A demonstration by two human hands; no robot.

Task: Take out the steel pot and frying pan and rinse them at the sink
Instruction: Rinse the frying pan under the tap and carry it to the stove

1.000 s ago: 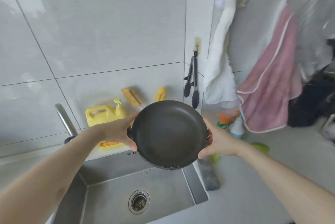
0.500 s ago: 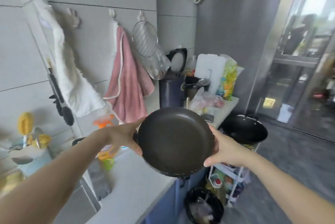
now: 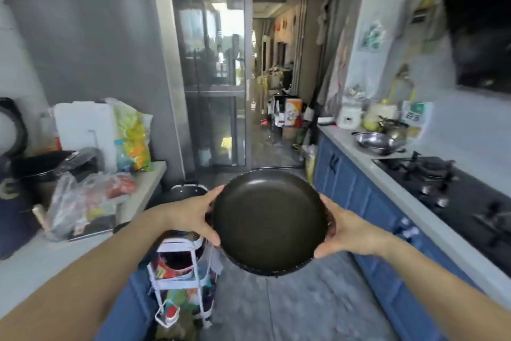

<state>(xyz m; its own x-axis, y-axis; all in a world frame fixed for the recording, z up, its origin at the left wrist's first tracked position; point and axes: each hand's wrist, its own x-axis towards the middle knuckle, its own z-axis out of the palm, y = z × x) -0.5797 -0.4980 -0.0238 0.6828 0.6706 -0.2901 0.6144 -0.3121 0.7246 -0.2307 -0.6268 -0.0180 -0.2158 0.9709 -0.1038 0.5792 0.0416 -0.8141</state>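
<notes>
Frying pan point(image 3: 269, 220) carried away from the sink, held at chest height over the kitchen aisle.

Left hand point(image 3: 193, 215) and right hand point(image 3: 347, 231) each clamp its rim; the sink seen a second ago is gone from view, the stove point(image 3: 448, 188) now at right, suggesting rinsing is finished.

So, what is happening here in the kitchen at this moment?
A person holds a dark frying pan by its rim with both bare hands, the left hand on one side and the right hand on the other, out in front of the body over the floor of a narrow kitchen. The pan looks empty. On the counter to the right, a steel pot sits beside the gas stove. No sink shows in this view.
</notes>
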